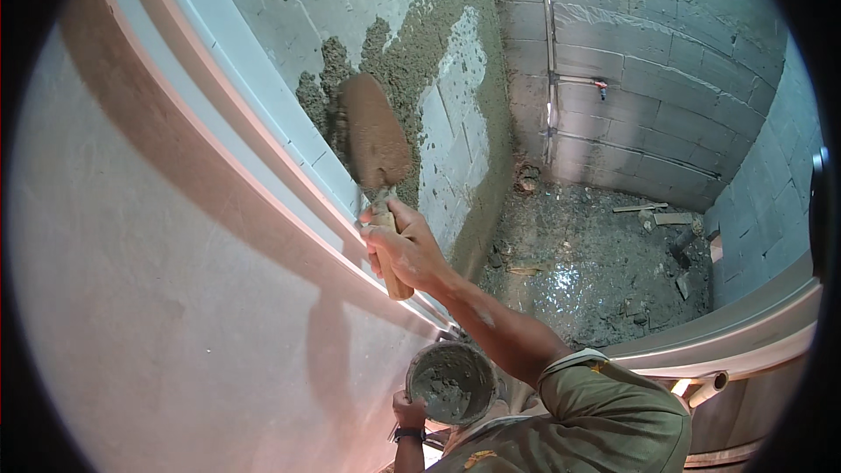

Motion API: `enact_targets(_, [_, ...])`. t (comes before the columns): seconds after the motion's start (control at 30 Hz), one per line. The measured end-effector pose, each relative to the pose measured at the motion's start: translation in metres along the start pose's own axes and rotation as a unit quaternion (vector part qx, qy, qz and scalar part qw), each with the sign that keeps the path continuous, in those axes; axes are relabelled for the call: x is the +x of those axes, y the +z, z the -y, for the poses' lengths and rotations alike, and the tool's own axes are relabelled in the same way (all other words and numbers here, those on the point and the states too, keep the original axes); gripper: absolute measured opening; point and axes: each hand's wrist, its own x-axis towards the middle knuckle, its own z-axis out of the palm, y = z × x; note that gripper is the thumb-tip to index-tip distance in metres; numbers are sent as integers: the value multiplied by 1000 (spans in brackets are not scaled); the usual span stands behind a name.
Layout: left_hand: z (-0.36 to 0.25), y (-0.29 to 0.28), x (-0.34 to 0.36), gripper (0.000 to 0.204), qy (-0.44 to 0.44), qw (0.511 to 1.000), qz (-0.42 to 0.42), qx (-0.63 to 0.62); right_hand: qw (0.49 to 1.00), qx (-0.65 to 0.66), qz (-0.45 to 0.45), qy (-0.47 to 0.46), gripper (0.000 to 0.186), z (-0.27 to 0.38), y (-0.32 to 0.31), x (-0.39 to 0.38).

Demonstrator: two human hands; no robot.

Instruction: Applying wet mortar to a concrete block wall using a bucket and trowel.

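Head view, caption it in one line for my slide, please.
Right hand holds a trowel up at a partly mortared wall, left hand gripping a bucket of grey mortar.

Mortar [445,396] in bucket [471,361], trowel [377,130] before left wall [451,127], pipe [549,52] on back wall [653,70]

Olive short-sleeved shirt [618,419] with yellow markings [480,457], plus dark wristband [409,433]

A smooth, pinkish-lit wall [175,324] fills the near left, beside a pale door frame [180,39]. The far wall [666,44] is bare grey block, carrying a vertical pipe [550,79]. Another block wall [771,201] stands right. Glare [565,278] glistens on the dark, rough floor [561,232]; wood scraps [673,219] lie at far right.
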Motion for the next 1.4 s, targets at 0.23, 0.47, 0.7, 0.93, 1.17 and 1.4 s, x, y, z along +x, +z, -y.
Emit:
enact_targets(0.23, [-11, 13, 10, 27, 56, 996, 6, -70, 978, 195, 81, 2, 26, 4, -59, -35])
enact_targets(0.47, [-61, 42, 34, 30, -74, 991, 80, -84, 835, -516, -100, 163, 44, -105, -160, -225])
enact_targets(0.7, [-131, 76, 50, 38, 38, 982, 173, -60, 792, -531, -152, 260, 47, -130, -195, -314])
enact_targets(0.93, [-146, 154, 90, 22, 100, 963, 240, -68, 717, -574, -163, 360, 46, -89, -248, -263])
enact_targets(1.17, [-204, 240, 113, 26, 175, 943, 277, 63, 690, -581, -83, 423, 37, -97, -326, -221])
enact_targets(1.4, [-282, 367, 160, 29, 79, 924, 364, -84, 750, -465, -345, 320, 52, -79, -481, -154])
